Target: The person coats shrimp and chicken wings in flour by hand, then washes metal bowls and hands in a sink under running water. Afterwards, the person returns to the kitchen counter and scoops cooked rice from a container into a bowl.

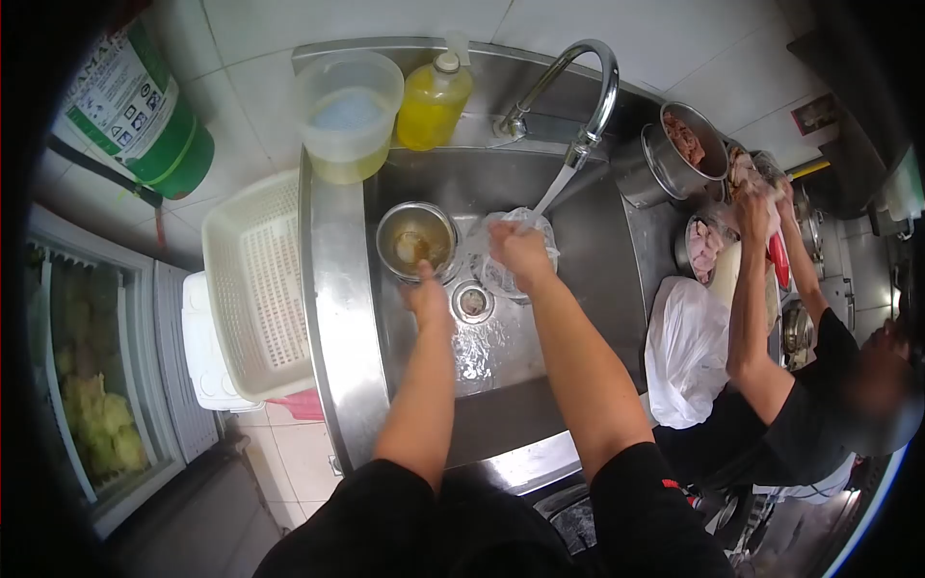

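At the left of the sink [597, 356], my left hand [426, 297] grips the near rim of a round metal bowl [390, 241]. Some brownish residue or liquid lies inside the bowl. My right hand [518, 249] is closed over a clear, crinkled plastic item [540, 223], a bag or a thin container, under the running tap [578, 144]. What its fingers hold is hidden. Between the two hands sits the drain [473, 302], with wet, shiny metal around it.
Behind the sink stand a translucent tub [347, 125] and a yellow soap bottle [434, 104]. A cream crate [260, 279] is at left. At right are a pot of meat [689, 144], a white plastic bag [686, 356] and another person [771, 385] handling raw meat.
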The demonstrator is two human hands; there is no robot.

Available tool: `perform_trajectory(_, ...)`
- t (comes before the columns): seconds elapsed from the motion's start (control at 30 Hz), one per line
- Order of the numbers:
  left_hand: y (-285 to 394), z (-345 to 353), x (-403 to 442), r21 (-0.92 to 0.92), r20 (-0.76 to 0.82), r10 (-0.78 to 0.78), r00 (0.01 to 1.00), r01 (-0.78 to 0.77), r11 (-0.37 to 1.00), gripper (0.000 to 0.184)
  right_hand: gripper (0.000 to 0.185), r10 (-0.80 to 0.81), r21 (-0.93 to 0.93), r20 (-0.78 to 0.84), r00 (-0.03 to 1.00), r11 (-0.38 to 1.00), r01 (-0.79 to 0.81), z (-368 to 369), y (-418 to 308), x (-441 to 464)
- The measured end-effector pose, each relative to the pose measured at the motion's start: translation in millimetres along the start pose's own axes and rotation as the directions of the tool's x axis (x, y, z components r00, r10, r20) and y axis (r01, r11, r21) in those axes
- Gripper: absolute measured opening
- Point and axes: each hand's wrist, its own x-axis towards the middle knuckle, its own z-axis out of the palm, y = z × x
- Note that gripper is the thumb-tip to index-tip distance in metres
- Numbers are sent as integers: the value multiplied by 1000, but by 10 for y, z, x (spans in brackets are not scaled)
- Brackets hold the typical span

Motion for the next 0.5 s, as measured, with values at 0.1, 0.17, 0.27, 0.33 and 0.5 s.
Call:
perform_trajectory(0.1,-235,2,652,214,-137,5,991,25,976,73,26,61,12,44,997,998,-62,-136,198,-48)
perform_trajectory(0.17,-301,27,857,223,-75,12,997,5,975,64,27,92,31,58,994,995,-94,-262,429,-94)
perform_trajectory(0.27,-68,46,964,433,27,215,976,-205,878,48,27,99,-42,125,987,995,-95,-297,469,-53)
perform_trajectory(0.33,381,26,592,678,173,435,884,-427,599,44,25,-40,-148,179,983,987,68,-248,295,-113)
perform_trajectory(0.5,995,411,44,508,785,305,540,-842,182,38,20,-723,-511,248,645,468,721,238,-732,-225)
